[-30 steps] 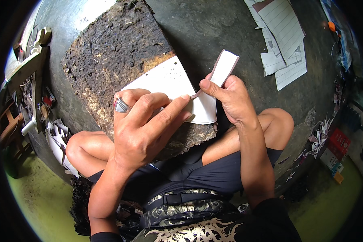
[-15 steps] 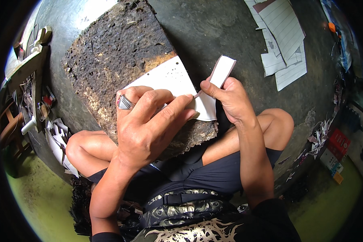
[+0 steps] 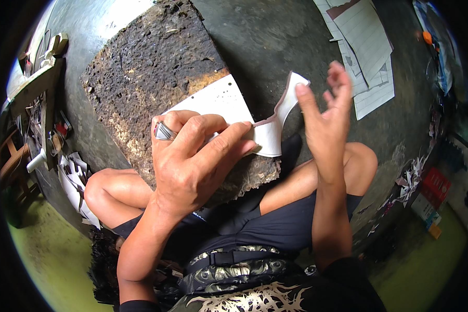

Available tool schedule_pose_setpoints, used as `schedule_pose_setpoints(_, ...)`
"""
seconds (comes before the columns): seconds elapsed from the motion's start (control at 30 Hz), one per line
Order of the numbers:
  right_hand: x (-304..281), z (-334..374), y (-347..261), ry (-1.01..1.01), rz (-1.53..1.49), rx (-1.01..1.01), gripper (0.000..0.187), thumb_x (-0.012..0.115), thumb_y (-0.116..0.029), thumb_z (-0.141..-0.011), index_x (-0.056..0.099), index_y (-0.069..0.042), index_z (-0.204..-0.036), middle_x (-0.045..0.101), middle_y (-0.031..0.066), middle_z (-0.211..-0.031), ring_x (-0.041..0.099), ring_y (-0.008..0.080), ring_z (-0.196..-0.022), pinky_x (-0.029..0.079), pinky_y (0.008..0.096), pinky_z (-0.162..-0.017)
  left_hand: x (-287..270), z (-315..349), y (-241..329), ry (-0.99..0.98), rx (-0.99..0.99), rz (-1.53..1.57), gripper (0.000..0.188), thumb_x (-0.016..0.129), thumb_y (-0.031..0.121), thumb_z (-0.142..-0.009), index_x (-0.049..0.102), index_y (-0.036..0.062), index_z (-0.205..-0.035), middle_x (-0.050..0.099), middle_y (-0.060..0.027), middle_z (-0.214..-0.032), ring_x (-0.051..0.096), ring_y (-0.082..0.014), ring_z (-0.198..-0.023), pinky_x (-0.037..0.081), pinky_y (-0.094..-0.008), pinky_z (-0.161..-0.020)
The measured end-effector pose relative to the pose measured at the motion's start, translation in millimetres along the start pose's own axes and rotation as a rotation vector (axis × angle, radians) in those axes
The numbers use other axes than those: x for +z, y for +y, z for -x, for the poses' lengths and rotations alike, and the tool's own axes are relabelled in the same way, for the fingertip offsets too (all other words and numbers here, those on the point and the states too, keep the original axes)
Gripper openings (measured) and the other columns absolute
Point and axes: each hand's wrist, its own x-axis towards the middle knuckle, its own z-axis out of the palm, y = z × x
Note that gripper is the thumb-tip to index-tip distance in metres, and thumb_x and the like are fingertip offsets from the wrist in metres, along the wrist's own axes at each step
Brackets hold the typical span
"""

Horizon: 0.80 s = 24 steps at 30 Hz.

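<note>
A rough dark block (image 3: 145,57) lies in front of me across my lap. On it rests a flat white piece (image 3: 221,99) with small dark holes near its far edge. A white strip (image 3: 284,112) with a brownish edge, leather-like, curls up and to the right past the block's edge. My left hand (image 3: 190,156), a ring on one finger, presses over the white piece and pinches the strip's near end between thumb and forefinger. My right hand (image 3: 327,114) is open beside the strip's free end, thumb close to it, the other fingers spread and blurred.
White lined sheets (image 3: 366,47) lie on the dark floor at the far right. A wooden stand (image 3: 47,93) with tools is on the left, with white scraps (image 3: 78,179) below it. More scraps (image 3: 413,174) and a red packet (image 3: 436,183) are at right.
My right hand has let go of the strip and opened, moving to the right. The strip's free end now bends in a loose curve. My left hand has barely shifted.
</note>
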Motion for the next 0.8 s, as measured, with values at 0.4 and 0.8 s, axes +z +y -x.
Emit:
schedule_pose_setpoints(0.4, 12, 12, -12, -0.732, -0.694, 0.208, 0.032, 0.080, -0.035, -0.111, 0.072, -0.004, -0.109, 0.067, 0.0018, -0.116, 0.061, 0.0100, -0.104, 0.052, 0.0288, -0.090, 1, 0, -1, 0.004, 0.012, 0.002, 0.038, 0.099, 0.022, -0.081, 0.087, 0.0185, -0.116, 0.071, 0.0041, -0.100, 0.061, -0.0198, -0.086, 0.044, -0.0403, -0.077)
schedule_pose_setpoints(0.8, 7, 12, -13, -0.767, -0.718, 0.377, 0.024, 0.077, -0.030, -0.114, 0.072, -0.008, -0.107, 0.064, -0.0073, -0.087, 0.056, -0.0001, -0.073, 0.046, 0.0209, -0.060, -1, 0, -1, 0.003, 0.004, 0.000, 0.036, 0.100, 0.021, -0.081, 0.086, 0.0178, -0.114, 0.070, 0.0037, -0.099, 0.061, -0.0196, -0.086, 0.044, -0.0401, -0.076)
